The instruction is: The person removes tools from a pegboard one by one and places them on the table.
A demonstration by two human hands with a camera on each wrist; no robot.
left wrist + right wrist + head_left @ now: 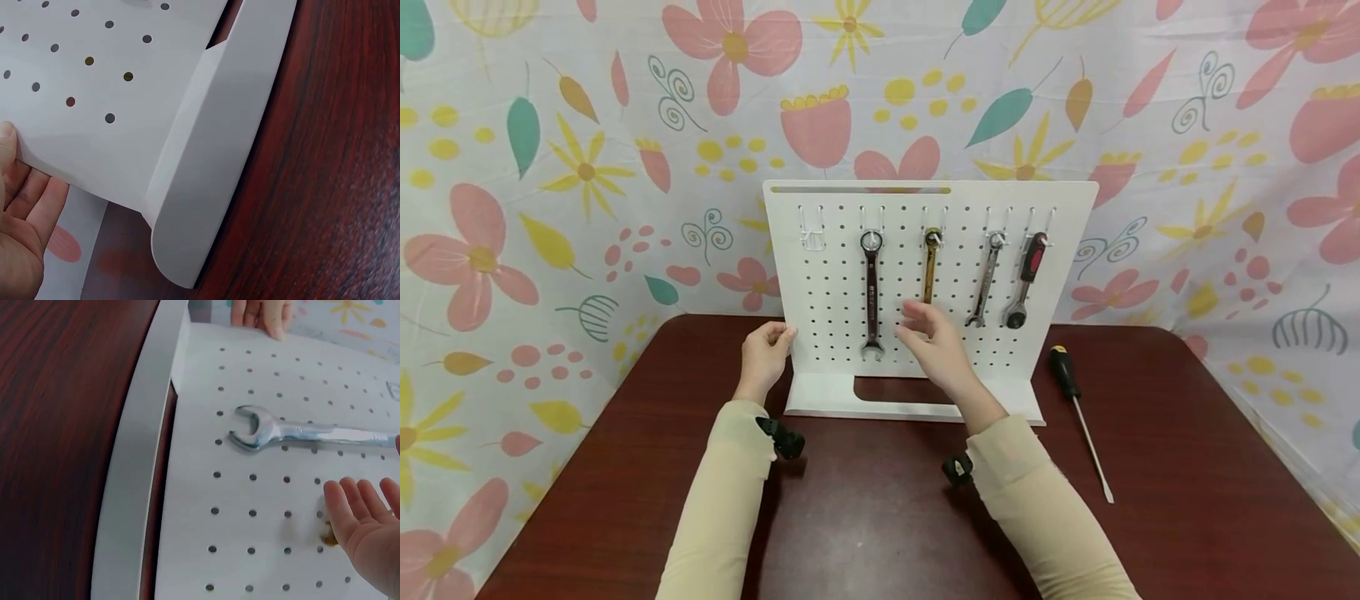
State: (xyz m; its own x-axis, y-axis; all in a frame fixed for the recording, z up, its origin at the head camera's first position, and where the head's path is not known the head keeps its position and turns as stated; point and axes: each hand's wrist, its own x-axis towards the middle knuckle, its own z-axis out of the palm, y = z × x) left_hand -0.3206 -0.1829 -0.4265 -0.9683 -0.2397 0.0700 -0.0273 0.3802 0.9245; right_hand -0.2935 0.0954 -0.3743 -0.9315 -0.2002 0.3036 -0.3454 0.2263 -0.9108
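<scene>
A white pegboard stand (820,333) stands upright on the table. My left hand (765,358) pinches its left edge, thumb on the front and fingers behind, as the left wrist view shows on the board's edge (81,169). My right hand (942,346) is in front of the board with fingers extended, holding nothing. It overlaps the lower end of a gold-coloured wrench (929,271) hanging from a hook. To its left hangs a long combination wrench (872,292), its silver open end (262,430) plain in the right wrist view.
Further right on the board hang a smaller silver wrench (987,283) and a ratchet (1026,282) with a red and black handle. An unused white hook (812,237) is at upper left. A screwdriver (1078,417) lies on the dark table (865,517), right of the stand.
</scene>
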